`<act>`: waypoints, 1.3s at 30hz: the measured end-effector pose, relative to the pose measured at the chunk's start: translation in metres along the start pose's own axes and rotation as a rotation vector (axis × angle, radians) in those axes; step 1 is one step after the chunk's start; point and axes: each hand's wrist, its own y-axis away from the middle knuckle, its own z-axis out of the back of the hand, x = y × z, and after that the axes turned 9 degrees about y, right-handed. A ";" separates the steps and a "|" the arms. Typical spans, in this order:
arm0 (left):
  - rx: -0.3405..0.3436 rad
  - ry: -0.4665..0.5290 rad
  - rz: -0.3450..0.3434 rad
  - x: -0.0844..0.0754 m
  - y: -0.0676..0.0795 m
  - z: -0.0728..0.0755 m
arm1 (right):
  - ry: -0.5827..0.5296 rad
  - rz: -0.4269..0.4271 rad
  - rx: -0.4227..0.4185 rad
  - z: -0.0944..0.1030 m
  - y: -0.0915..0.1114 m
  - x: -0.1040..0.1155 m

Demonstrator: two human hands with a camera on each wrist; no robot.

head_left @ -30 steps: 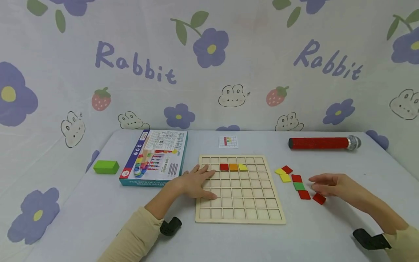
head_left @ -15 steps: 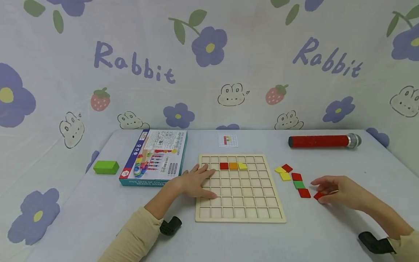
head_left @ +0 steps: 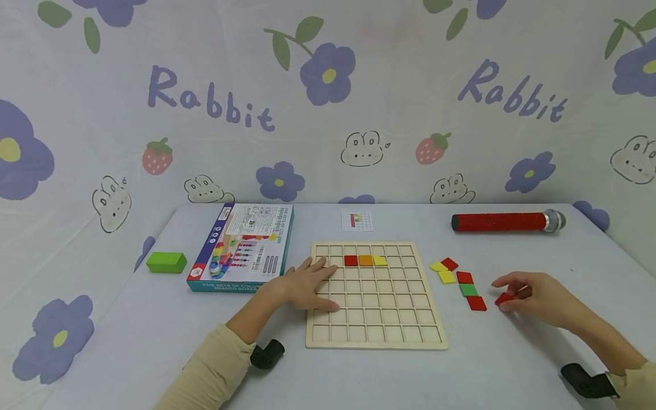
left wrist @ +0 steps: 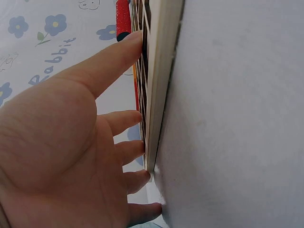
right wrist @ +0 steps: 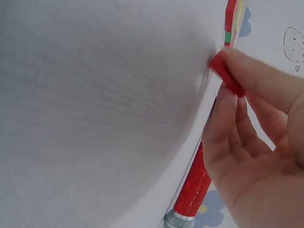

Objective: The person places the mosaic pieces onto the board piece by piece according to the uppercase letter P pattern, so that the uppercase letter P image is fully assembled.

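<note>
My right hand (head_left: 538, 297) pinches a red square tile (right wrist: 227, 73) between thumb and fingers, close over the table at the right. My left hand (head_left: 306, 285) rests with spread fingers on the left edge of a wooden grid board (head_left: 376, 337); in the left wrist view the fingertips (left wrist: 135, 181) meet the board's rim. In one row of the board lie a red tile (head_left: 351, 261), an orange tile (head_left: 365, 261) and a yellow tile (head_left: 380, 261). Between board and right hand are loose tiles: red ones (head_left: 476, 303), a green one (head_left: 468, 290) and yellow ones (head_left: 447, 277).
A small printed pattern card (head_left: 357, 220) lies behind the board. To the left are a flat toy box (head_left: 246, 245) and a green block (head_left: 166, 262). At the back right lies a red microphone-shaped object (head_left: 502, 222). A flowered cloth (head_left: 389, 102) hangs behind the table.
My right hand has come down on the nearest red tile, pinched it and tipped it up slightly, shifting a little right. The left hand has stayed on the board.
</note>
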 end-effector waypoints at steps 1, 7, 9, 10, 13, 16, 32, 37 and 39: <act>0.000 0.002 -0.001 0.000 0.000 0.000 | 0.010 -0.012 -0.014 0.000 0.000 0.000; -0.001 0.012 -0.002 -0.001 0.001 0.000 | -0.003 -0.087 -0.077 0.007 -0.003 0.004; -0.004 0.011 0.000 -0.001 0.001 0.000 | -0.021 -0.101 -0.084 0.008 -0.005 0.007; -0.005 0.012 0.002 -0.001 0.001 0.000 | -0.031 -0.106 -0.084 0.009 -0.006 0.009; -0.007 0.010 0.005 -0.001 0.002 0.000 | -0.063 -0.122 -0.065 0.009 -0.011 0.015; -0.007 0.004 0.000 0.000 0.001 0.000 | -0.120 -0.156 -0.037 0.007 -0.017 0.022; -0.001 0.001 -0.013 0.000 0.001 0.000 | -0.347 -0.184 0.090 -0.013 -0.052 0.072; -0.003 -0.001 -0.008 0.000 0.001 0.000 | -0.375 -0.148 0.090 -0.023 -0.064 0.090; -0.004 0.002 -0.004 0.000 0.001 0.000 | -0.393 -0.133 0.096 -0.026 -0.068 0.097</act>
